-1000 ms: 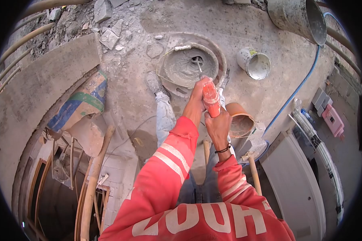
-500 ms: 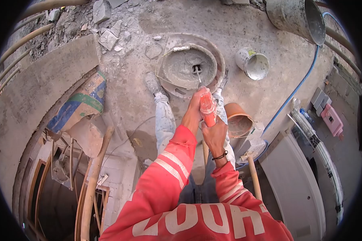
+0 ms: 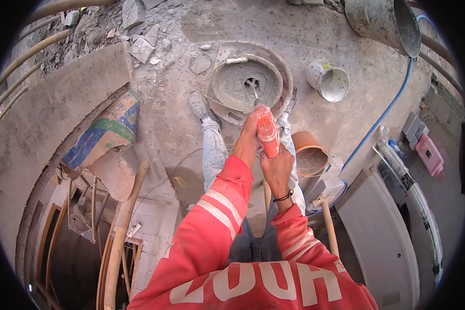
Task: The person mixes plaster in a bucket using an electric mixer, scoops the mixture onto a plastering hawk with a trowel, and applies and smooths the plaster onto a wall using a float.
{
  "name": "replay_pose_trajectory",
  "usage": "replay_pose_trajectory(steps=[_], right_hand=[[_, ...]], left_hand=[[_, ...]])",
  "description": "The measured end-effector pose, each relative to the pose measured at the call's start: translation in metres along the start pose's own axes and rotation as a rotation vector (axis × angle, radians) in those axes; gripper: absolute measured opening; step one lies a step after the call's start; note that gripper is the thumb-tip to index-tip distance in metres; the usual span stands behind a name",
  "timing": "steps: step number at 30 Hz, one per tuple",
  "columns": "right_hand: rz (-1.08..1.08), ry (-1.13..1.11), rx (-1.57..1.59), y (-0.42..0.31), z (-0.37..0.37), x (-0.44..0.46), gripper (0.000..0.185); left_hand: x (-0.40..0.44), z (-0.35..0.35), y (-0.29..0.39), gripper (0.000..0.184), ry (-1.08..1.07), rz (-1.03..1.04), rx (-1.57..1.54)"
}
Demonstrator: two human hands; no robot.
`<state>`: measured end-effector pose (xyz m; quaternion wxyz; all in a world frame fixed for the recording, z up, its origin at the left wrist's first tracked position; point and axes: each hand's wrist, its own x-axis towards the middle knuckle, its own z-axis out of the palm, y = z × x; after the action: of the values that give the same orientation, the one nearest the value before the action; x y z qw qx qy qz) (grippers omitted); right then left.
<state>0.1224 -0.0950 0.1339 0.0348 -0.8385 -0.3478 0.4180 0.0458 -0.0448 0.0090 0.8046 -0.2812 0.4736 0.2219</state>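
An orange-red power drill (image 3: 267,135), smeared with pale dust, stands between my arms with its mixing paddle (image 3: 254,93) down in wet grey mortar (image 3: 230,85). The mortar fills a round bucket (image 3: 215,93), its handle grip lying over the far rim. Around the front of the drill body, my left hand (image 3: 249,129) is closed. Behind it, my right hand (image 3: 277,170) grips the rear of the drill, a dark band on its wrist. The paddle's head is partly sunk in the mix. My two legs straddle the bucket.
To the right are a white pail (image 3: 334,84), an orange bucket (image 3: 311,155) and a blue hose (image 3: 380,129). A large grey drum (image 3: 382,23) lies tipped at the back right. A torn cement bag (image 3: 106,129) and rubble (image 3: 143,50) are on the left.
The whole view has shifted slightly, with the bucket and floor things sitting a little further right. Both hands keep hold of the drill, and the paddle stays in the mortar.
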Motion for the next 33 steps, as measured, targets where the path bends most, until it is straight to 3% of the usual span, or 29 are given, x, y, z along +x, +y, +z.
replay_pose_trajectory(steps=[11,22,33], right_hand=[[-0.01,-0.07,-0.003,-0.026,0.018,0.0,0.027],[0.011,-0.167,-0.071,-0.023,0.015,-0.014,0.028],[-0.02,0.049,-0.13,-0.001,-0.01,0.005,0.028]], left_hand=[[-0.02,-0.012,0.031,0.03,-0.054,0.044,-0.044],[-0.034,-0.032,0.015,0.025,-0.028,0.014,-0.156],[-0.004,0.017,-0.003,0.028,-0.043,-0.04,-0.027]])
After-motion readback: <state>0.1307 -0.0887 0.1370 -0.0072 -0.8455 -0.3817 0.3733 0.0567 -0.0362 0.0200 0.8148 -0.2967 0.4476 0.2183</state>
